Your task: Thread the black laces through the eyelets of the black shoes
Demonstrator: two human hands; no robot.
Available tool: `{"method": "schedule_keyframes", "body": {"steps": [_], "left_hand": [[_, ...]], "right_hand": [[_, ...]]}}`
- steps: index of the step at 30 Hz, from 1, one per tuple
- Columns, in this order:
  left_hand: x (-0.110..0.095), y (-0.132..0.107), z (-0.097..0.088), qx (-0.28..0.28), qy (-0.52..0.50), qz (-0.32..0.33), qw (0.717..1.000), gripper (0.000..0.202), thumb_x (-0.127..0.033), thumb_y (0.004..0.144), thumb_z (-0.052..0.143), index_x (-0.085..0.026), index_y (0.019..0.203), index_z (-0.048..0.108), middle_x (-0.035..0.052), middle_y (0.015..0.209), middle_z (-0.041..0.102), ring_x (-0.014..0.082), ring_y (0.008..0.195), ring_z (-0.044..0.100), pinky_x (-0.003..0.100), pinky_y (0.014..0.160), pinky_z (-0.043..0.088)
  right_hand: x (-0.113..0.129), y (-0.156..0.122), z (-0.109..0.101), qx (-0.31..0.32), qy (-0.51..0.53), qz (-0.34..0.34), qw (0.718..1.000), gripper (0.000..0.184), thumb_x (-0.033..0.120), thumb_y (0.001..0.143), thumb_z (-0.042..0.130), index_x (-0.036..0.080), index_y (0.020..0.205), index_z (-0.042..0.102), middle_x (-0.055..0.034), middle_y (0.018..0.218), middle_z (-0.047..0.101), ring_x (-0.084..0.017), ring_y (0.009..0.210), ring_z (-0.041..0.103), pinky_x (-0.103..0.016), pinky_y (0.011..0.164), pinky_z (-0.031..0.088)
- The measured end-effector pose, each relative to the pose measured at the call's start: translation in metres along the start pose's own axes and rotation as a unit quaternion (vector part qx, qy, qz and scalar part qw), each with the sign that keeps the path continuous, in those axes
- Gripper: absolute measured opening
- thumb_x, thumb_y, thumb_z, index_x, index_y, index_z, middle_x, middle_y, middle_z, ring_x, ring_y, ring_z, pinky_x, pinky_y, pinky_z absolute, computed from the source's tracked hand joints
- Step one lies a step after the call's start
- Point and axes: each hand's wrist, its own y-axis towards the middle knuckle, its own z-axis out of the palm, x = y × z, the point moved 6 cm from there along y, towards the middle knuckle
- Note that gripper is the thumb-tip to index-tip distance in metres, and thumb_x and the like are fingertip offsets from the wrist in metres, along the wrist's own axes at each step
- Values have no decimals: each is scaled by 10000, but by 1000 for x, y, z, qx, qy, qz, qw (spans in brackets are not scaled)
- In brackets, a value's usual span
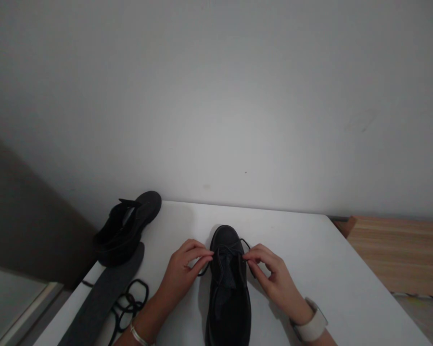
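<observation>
A black lace-up shoe [230,312] stands upright on the white table, its toe pointing away from me and its opening towards me. A thin black shoelace [245,243] crosses near the toe and comes out on both sides. My left hand [187,266] pinches at the left eyelet flap, thumb against fingers; a lace end hangs below the fingertips. On the other side, my right hand [269,274] is closed in a pinch on the lace beside the right flap. The exact grip point under each set of fingertips is hard to see.
Another black shoe [119,235] sits at the table's far left corner, its tongue raised. Near it lie a dark grey insole [104,298] and a coiled black lace [130,302]. A wall stands behind the white table [310,259]; a wooden surface [397,250] is at the right.
</observation>
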Motion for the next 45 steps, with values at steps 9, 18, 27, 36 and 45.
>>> {"method": "schedule_keyframes", "body": {"steps": [9,18,27,36,45], "left_hand": [[-6,-1,4,22,31,-55,998,77,-197,886,634,-182,830,685,17,772,652,164,734,616,275,700,493],[-52,-4,9,136,140,-81,977,375,-312,920,603,-220,1281,570,93,1095,663,245,1019,628,405,928,515],[-83,12,39,237,382,-118,885,342,-35,836,493,-140,1123,648,147,1128,647,312,1033,629,477,913,529],[-79,21,46,208,412,-93,882,325,11,867,424,-113,1036,671,172,1067,693,318,990,662,462,846,549],[-78,25,45,254,419,-100,866,339,17,878,402,-85,1081,654,186,1102,683,323,1008,672,454,861,546]], "right_hand": [[7,-4,8,-25,-18,4,1000,139,236,992,479,208,893,572,-27,855,589,-168,796,570,-287,710,452],[49,-15,20,-1,-158,-15,987,274,199,965,504,218,1238,486,-97,1123,574,-232,1032,582,-376,878,521],[61,10,47,80,-416,51,904,385,-64,787,481,127,1073,655,-157,1132,628,-283,996,636,-402,809,602],[67,21,53,63,-505,-16,860,363,-82,809,475,140,1007,683,-179,1092,683,-268,865,674,-355,663,601],[65,22,56,68,-521,-2,851,384,-84,811,492,126,1083,664,-181,1088,671,-275,889,665,-359,678,599]]}}
